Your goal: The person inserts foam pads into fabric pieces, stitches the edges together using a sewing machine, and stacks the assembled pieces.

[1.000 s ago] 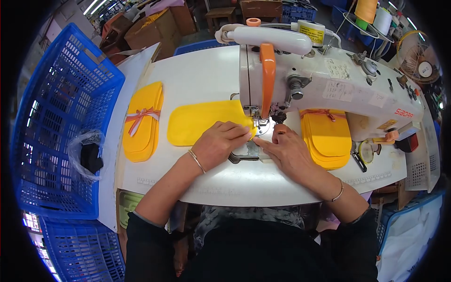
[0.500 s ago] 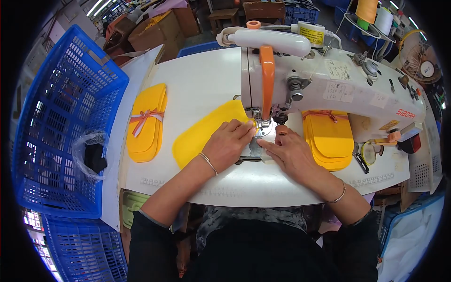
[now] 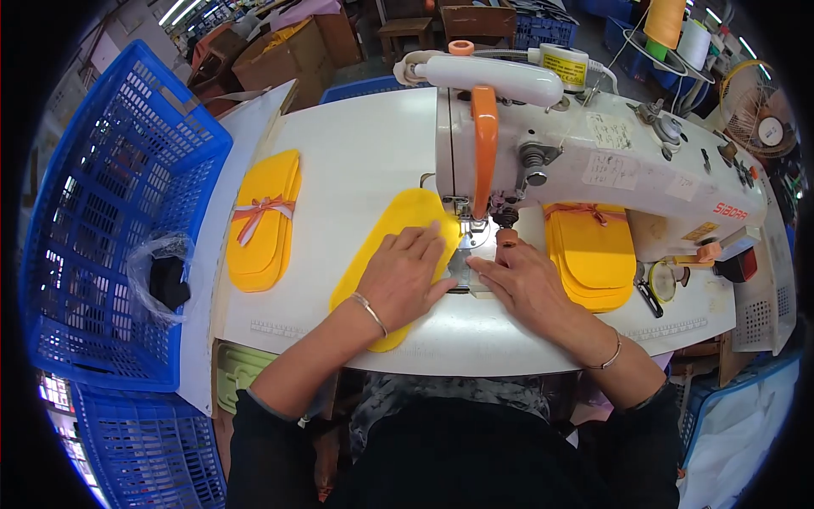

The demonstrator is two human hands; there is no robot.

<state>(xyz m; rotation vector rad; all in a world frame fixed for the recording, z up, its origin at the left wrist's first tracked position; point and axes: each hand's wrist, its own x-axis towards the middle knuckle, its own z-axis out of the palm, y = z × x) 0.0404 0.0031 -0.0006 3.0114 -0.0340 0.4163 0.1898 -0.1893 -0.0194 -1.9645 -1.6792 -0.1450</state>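
A yellow fabric piece with rounded ends point(image 3: 414, 209) lies slanted on the white machine table, its right edge by the presser foot point(image 3: 473, 231). My left hand point(image 3: 400, 276) rests flat on it, fingers stretched out and thumb apart. To the right of the needle plate, my right hand point(image 3: 532, 284) lies with its fingers extended, nearest to an orange knob point(image 3: 507, 239); whether it presses on the knob I cannot tell. The white sewing machine point(image 3: 568, 140) with its orange guard point(image 3: 484, 153) stands over the work. Its needle tip is too small to make out.
Ribbon-tied stacks of yellow pieces lie at the left point(image 3: 261, 246) and under the machine arm point(image 3: 593, 267). Small snips point(image 3: 649, 293) lie at the right. A blue crate point(image 3: 199, 229) stands along the left edge. Thread cones point(image 3: 664, 24) are at the back right.
The yellow piece has turned to a steeper slant, its lower end coming toward me. My left hand has shifted slightly down and spread its thumb. The right hand has hardly moved.
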